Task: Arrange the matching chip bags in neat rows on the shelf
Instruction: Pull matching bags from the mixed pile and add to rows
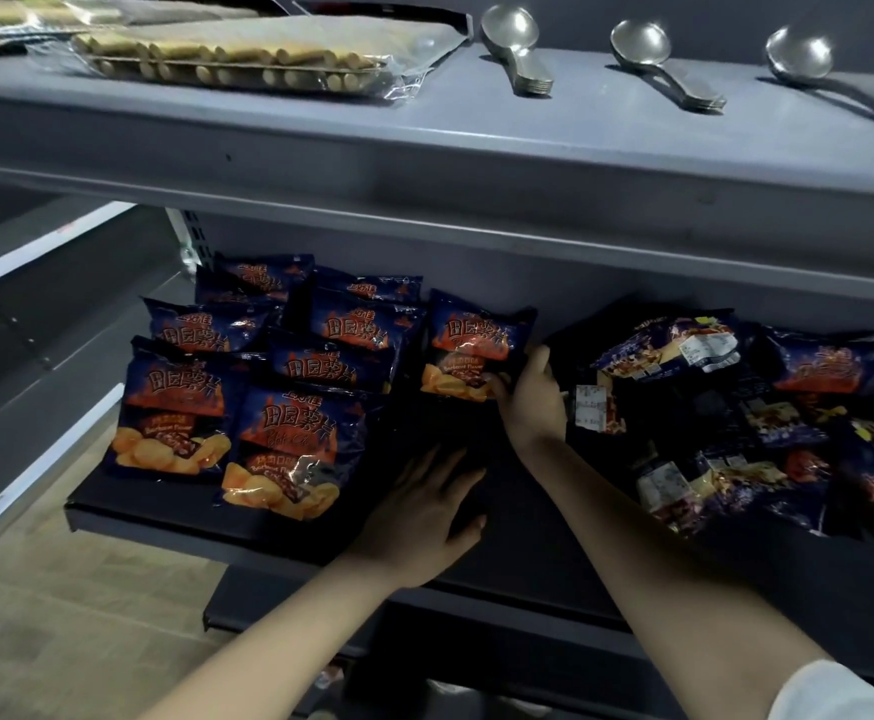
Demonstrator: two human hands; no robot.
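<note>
Several dark blue chip bags with orange flames stand in rows on the left half of the dark lower shelf (pixel 164 511). My right hand (pixel 531 402) grips the lower right corner of one such bag (pixel 471 345) standing at the right end of the rows. My left hand (pixel 424 506) hovers flat, fingers spread, over a bare stretch of the shelf in front of that bag and holds nothing. A loose heap of the same bags (pixel 736 423) lies jumbled on the shelf's right side, some face down.
The grey upper shelf (pixel 476 148) overhangs the bags closely. On it lie a clear pack of biscuit sticks (pixel 227 59) and three stacks of metal spoons (pixel 518 49). A neighbouring shelf unit (pixel 34 314) stands at the left, with pale floor below.
</note>
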